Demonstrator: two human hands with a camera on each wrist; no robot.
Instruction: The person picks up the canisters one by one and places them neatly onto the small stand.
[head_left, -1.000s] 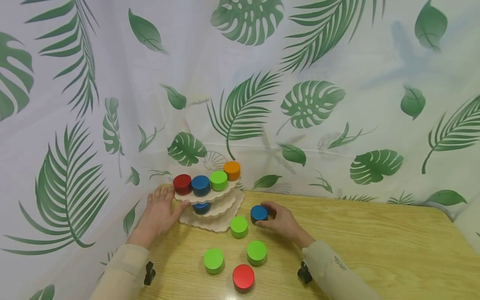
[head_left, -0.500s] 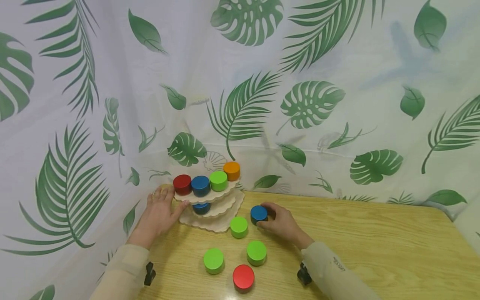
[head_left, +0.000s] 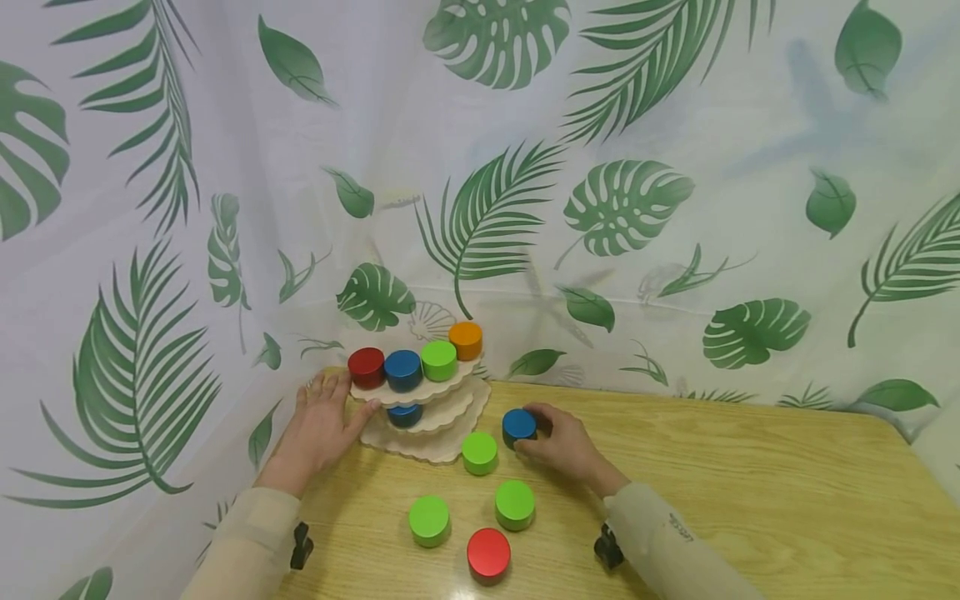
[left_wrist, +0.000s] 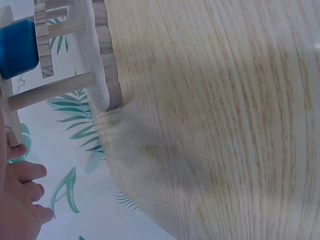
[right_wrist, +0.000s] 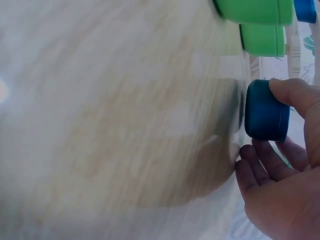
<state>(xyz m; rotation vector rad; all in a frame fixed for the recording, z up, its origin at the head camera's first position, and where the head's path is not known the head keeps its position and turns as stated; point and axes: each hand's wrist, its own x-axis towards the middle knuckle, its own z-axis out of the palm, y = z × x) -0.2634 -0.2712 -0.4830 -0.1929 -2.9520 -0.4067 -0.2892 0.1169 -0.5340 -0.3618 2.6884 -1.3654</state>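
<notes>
My right hand [head_left: 562, 442] holds a small round blue tin [head_left: 519, 426] between thumb and fingers, low over the table; in the right wrist view the blue tin [right_wrist: 267, 111] shows a lid seam. Whether its base touches the table is hard to tell. My left hand [head_left: 318, 425] grips the left corner of a pale wooden tiered stand [head_left: 442, 412] with scalloped edges, thumb at the front of its top tier. On that tier stand a dark red tin [head_left: 367, 368], a blue tin [head_left: 403, 371], a green tin [head_left: 439, 361] and an orange tin [head_left: 466, 341]. Another blue tin [head_left: 405, 414] sits one tier lower, partly hidden.
Loose on the wooden table [head_left: 720, 483] in front of the stand are a green tin [head_left: 479, 453], a second green tin [head_left: 514, 505], a third green tin [head_left: 430, 521] and a red tin [head_left: 489, 556]. A leaf-printed curtain [head_left: 510, 233] hangs behind and left.
The whole head view has shifted very slightly. Both hands, the held blue tin and the stand keep the same places relative to one another.
</notes>
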